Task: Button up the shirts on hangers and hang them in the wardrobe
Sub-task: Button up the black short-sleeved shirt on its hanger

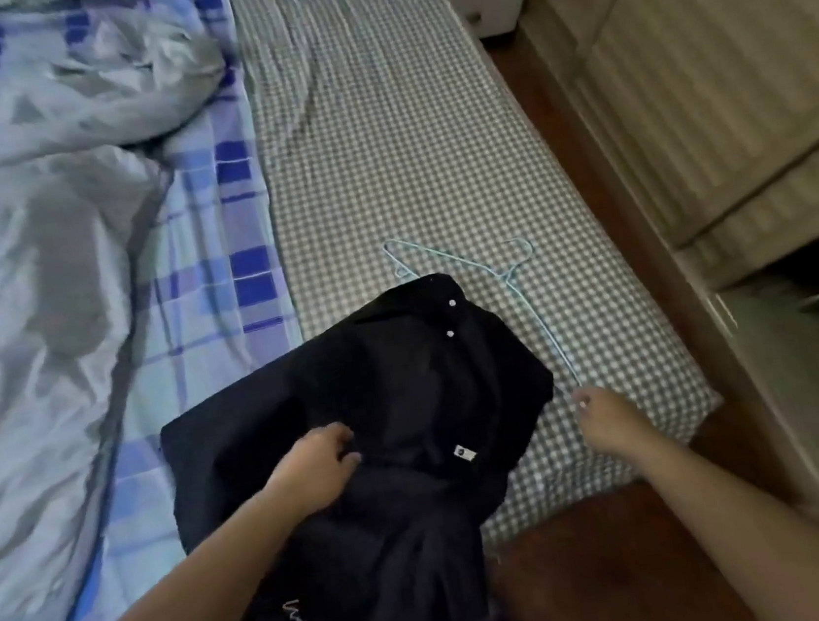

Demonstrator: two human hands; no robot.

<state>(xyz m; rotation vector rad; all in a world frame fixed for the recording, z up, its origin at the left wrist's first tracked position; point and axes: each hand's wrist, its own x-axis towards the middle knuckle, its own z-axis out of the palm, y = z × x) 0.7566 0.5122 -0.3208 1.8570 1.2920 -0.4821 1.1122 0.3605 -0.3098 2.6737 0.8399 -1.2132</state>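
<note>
1. The black cotton shirt (359, 419) lies rumpled on the near bed (404, 156), left hand (320, 458) clamped on its fabric.
2. Right hand (603, 415) pinches the pale-blue wire hanger (512, 282); next, probably threading it into the collar.

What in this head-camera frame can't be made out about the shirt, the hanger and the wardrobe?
- Black shirt: its lower part leaves the bottom edge; buttoned or open is unclear, folds hide the placket.
- Light blue hanger: one arm runs under the shirt.
- Right hand: fingertips at the hanger's end; blur hides whether they grip it.
- Wardrobe: interior dark and blurred, cut by the right edge.
- Left hand: fingers sunk in fabric.
</note>
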